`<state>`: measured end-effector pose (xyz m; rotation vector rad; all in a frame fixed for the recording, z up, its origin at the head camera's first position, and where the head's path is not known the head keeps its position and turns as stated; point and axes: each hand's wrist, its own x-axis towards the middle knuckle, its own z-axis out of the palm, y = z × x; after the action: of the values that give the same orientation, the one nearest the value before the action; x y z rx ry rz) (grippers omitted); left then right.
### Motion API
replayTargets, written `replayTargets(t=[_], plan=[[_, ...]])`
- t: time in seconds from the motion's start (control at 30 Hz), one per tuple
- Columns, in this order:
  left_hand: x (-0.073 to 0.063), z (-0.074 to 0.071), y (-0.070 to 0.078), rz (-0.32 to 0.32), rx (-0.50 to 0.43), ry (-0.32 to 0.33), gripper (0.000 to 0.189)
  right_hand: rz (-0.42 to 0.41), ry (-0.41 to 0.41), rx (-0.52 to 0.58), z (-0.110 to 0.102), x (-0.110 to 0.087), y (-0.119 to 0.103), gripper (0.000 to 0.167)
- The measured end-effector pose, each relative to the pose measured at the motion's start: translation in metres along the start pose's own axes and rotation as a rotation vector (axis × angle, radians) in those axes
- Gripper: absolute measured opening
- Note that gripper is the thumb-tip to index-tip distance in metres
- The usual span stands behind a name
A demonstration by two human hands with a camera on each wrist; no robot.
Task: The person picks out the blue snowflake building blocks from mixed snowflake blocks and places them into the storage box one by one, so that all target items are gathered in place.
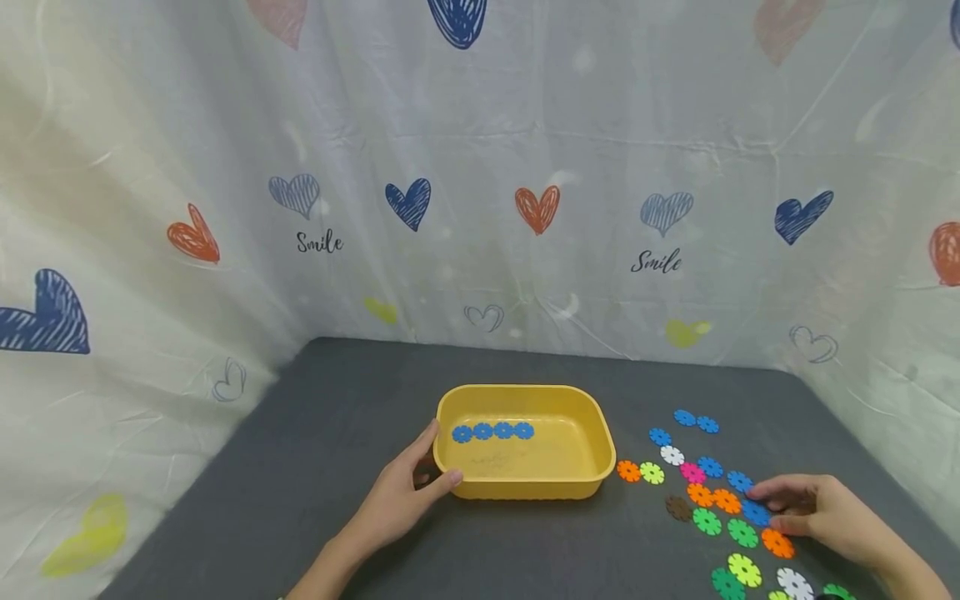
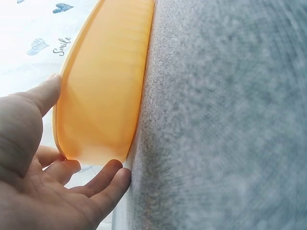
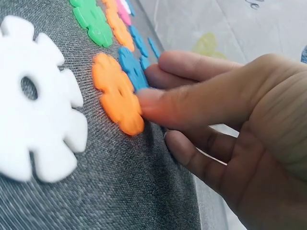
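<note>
A yellow plastic basin [image 1: 525, 492] stands on the dark table, with a row of several blue snowflake discs [image 1: 503, 430] in it. My left hand [image 1: 405, 487] holds the basin's left end, its thumb at the front rim. In the left wrist view, the fingers of the left hand [image 2: 62, 177] spread around the basin's end [image 2: 103, 96]. Over at the right, my right hand [image 1: 832, 508] pinches a blue snowflake disc [image 1: 756, 512] at its edges, low over the table. An orange disc [image 3: 116, 93] lies right beside the thumb in the right wrist view.
Loose snowflake discs in green [image 1: 742, 533], orange [image 1: 700, 495], white [image 1: 672, 455], pink [image 1: 692, 472], brown [image 1: 678, 508] and yellow-green [image 1: 652, 473] lie scattered right of the basin. A pale curtain [image 1: 480, 267] printed with hearts hangs around the table [image 1: 337, 392].
</note>
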<state>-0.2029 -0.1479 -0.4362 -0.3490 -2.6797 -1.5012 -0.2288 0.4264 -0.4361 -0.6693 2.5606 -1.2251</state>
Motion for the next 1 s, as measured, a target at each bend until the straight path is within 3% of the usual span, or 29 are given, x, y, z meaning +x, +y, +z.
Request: replayTargets(t=[0.37,0.63,1.0], plan=[[0.0004,-0.0017,0.0014,0.002,0.013,0.003,0.087,-0.044,-0.044,0.049,0.0042,0.0033,-0.0034,0.027],[-0.0008,0.0002,0.0012,-0.001,0.012,-0.005,0.087,0.009,-0.070,0.069,0.0034,0.0033,-0.0033,0.030],[-0.0005,0.0001,0.0010,-0.005,0.013,0.004,0.087,0.061,-0.029,0.052,0.0039,0.0024,-0.0062,0.036]])
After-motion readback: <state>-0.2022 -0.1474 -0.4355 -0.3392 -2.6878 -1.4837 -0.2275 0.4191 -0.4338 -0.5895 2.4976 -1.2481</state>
